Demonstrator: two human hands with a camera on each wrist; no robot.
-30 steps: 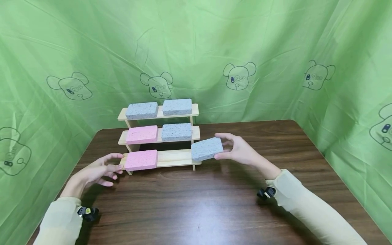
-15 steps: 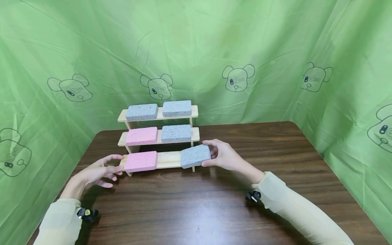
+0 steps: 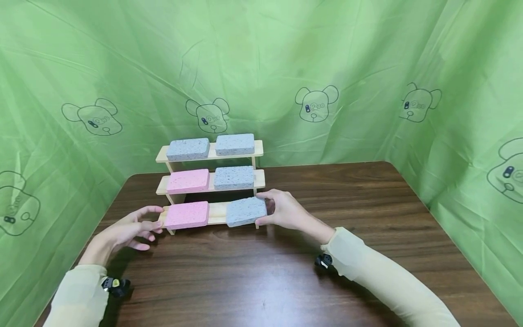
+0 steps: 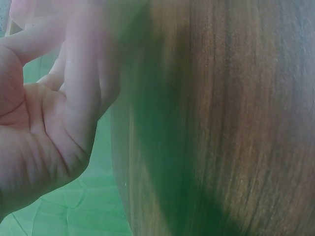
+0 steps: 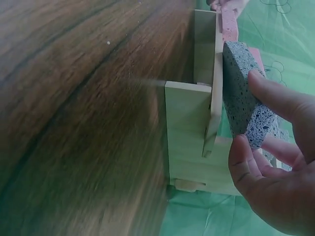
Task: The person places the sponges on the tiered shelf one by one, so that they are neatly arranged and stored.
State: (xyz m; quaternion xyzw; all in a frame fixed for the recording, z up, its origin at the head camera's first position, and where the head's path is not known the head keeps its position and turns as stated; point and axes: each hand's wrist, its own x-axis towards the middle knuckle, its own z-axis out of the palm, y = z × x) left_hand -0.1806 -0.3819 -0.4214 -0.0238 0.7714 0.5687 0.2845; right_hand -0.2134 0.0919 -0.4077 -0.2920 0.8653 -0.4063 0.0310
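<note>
A three-tier wooden rack (image 3: 217,210) stands at the back left of the table. My left hand (image 3: 126,230) holds the left end of its lowest shelf between thumb and forefinger; in the left wrist view the fingertips are blurred. In my right hand (image 3: 289,212) is a blue-grey sponge (image 3: 246,212), pinched at its right end. That sponge sits slightly askew at the right part of the lowest shelf, and in the right wrist view the held sponge (image 5: 243,73) lies along the shelf, tilted. A pink sponge (image 3: 187,214) rests on the same shelf's left part.
The middle shelf bears a pink sponge (image 3: 188,180) and a blue-grey sponge (image 3: 234,177). Two blue-grey sponges, one left (image 3: 188,149) and one right (image 3: 234,144), lie on the top shelf. Behind the brown wooden table (image 3: 229,272) hangs a green curtain (image 3: 261,63).
My right hand has moved left with the blue-grey sponge, from beyond the rack's right end to over the lowest shelf, closer to the pink sponge. The left hand has stayed put.
</note>
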